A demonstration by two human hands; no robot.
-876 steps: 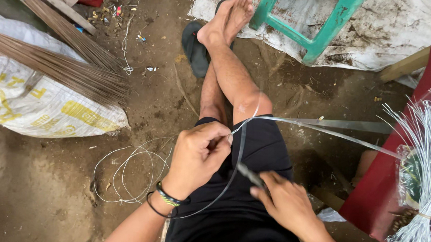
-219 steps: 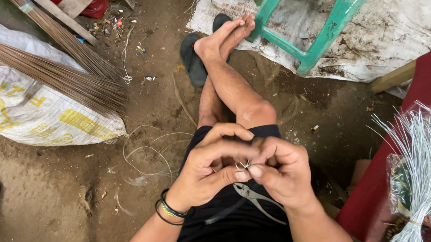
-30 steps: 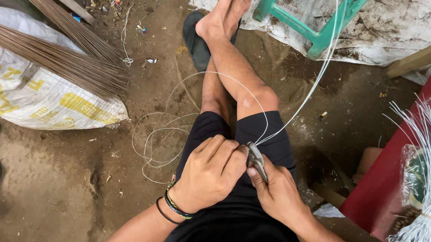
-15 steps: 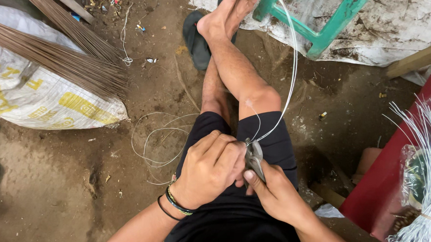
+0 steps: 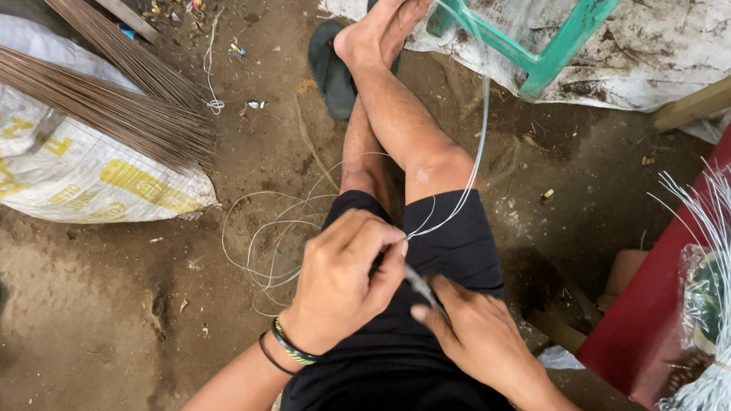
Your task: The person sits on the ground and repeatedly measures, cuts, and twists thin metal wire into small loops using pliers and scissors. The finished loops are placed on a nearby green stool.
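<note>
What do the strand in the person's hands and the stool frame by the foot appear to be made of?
The strand: probably thin metal wire, pale grey, springing in stiff open loops. The stool frame: likely moulded plastic, green, smooth and scuffed. The left hand pinches the strand.

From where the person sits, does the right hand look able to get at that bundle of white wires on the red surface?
Probably yes. The right hand lies over the lap, and the bundle of white wires sits on the red surface on that same side with nothing between them. But the hand already holds a small metal tool.
</note>
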